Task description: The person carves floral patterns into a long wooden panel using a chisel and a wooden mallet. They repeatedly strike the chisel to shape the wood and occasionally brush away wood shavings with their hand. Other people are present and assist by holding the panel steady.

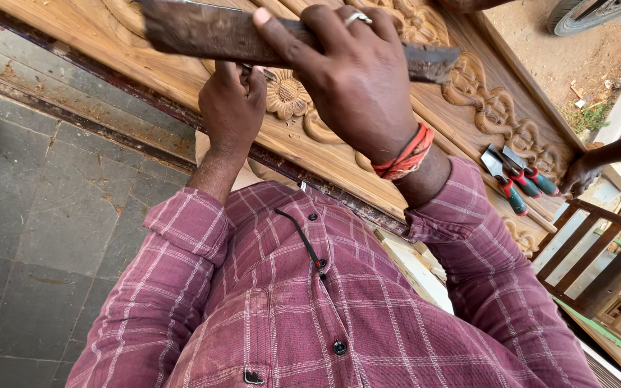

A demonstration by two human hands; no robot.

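The right hand (357,79), in the upper middle of the frame, is clenched fully around a dark, worn wooden bar (203,32) used as a mallet. The bar's long axis runs almost level across the top of the frame, from upper left to a blunt end at the right of the fist.

Just below and to the left of it, the left hand (233,108) is closed around a slim metal chisel (260,70); only a short glint of it shows above the fingers, so how it is pinched cannot be told. The chisel sits directly under the bar, very near it, and points towards the carved flower (287,95) on the pale carved wooden panel (109,43), which lies just right of the left hand.

The panel stretches diagonally from upper left to the right edge. Its near edge runs just past the left wrist, with grey stone floor (44,215) below it in the frame.

Further right on the panel lie spare chisels with red and green handles (519,183), well apart from both hands (another person's hand (580,176) rests beside them).
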